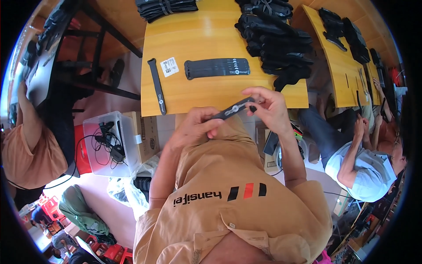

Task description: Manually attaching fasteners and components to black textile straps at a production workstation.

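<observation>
Between my two hands, just in front of the table's near edge, is a black strap [233, 110] with pale printing. My left hand [197, 126] is closed around one end of it. At the other end, my right hand [270, 109] pinches the strap's tip with thumb and fingers. Beyond them on the yellow table [211, 94] lies a row of overlapping black straps [215, 68]. A single strap [157, 87] rests on the left, running toward the near edge. Beside it is a white printed label [169, 67].
Heaped black straps [274, 46] cover the table's right side, and a tied bundle [166, 8] sits at the far left. A clear plastic bin [97, 149] with cables stands on the floor to the left. Co-workers sit at both sides; one wears a light blue shirt [360, 169].
</observation>
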Motion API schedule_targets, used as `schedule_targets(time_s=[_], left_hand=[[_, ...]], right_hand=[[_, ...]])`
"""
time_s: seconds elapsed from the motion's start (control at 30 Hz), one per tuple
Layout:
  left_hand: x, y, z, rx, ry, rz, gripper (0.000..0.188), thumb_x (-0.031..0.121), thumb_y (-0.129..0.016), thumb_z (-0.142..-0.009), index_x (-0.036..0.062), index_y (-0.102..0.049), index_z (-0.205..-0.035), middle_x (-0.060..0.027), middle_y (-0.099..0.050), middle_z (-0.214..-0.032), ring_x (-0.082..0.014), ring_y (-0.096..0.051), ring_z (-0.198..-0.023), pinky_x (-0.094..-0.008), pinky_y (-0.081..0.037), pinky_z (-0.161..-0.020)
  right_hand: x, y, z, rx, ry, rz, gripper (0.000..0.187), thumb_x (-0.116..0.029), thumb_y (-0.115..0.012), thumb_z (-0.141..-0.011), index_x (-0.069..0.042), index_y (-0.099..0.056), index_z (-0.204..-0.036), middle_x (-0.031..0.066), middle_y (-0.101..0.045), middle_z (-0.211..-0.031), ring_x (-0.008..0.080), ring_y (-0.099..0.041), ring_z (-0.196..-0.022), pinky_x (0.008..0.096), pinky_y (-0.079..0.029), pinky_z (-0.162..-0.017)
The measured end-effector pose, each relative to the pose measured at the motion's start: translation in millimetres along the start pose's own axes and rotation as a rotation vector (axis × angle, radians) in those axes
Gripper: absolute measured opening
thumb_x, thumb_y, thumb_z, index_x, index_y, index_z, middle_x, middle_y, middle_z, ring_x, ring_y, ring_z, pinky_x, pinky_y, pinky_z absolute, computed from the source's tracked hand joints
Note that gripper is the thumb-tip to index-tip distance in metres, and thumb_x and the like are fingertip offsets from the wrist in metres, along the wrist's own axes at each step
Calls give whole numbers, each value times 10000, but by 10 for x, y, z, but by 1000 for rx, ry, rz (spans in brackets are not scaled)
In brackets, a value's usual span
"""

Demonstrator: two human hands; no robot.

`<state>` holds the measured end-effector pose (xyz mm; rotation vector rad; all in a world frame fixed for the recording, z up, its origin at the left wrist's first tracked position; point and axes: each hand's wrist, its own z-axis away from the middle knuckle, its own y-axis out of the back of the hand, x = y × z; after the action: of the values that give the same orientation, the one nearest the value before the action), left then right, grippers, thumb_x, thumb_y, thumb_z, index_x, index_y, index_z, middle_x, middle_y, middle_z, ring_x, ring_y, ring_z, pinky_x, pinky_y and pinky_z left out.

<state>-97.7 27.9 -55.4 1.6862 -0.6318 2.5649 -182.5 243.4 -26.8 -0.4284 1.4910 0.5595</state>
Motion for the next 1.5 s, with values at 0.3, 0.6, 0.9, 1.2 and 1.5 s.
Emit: schedule_targets(time_s=[0.3, 0.6, 0.9, 1.2, 1.5], left_hand=[[-201, 591, -57, 338, -42, -177, 115, 109, -603, -859, -4, -618, -841, -7, -581, -659, -55, -535, -596, -190, -434, -543], [-305, 743, -556, 707, -140, -109, 122, 124, -639, -837, 7, -605, -834, -1, -581, -674, -52, -516, -552, -179, -421, -507], [-297, 772, -716, 828, -164, -257, 163, 121, -651, -820, -30, -594, -847, -12, -559, -643, -61, -490, -496, -192, -400, -456], [-274, 743, -770, 872, -164, -297, 189, 129, -636, -824, -47, -583, -864, -25, -550, -644, -62, -473, -496, -202, -404, -444], [-254, 710, -774, 879, -127, -325, 192, 127, -630, -828, -52, -577, -874, -32, -552, -649, -64, -473, -506, -210, -410, -434]], right_hand=[[689, 244, -145, 296, -268, -168, 161, 42, -588, -809, 19, -606, -967, 51, -640, -767, 89, -613, -631, 198, -515, -589], [1036, 227, -471, 487, -216, -125, 99, -8, -608, -819, 7, -632, -913, 24, -633, -767, 45, -568, -594, 153, -394, -457], [1176, 215, -630, 568, -160, -84, 148, 39, -564, -829, 0, -628, -956, 1, -601, -760, 9, -471, -560, 145, -340, -443], [1178, 226, -690, 599, -91, 105, 214, 107, -506, -789, -18, -560, -955, -1, -577, -802, 18, -502, -619, 147, -424, -526], [1085, 190, -722, 673, -142, 98, 216, 97, -515, -714, -13, -534, -899, 11, -544, -723, 45, -481, -561, 196, -429, -432]])
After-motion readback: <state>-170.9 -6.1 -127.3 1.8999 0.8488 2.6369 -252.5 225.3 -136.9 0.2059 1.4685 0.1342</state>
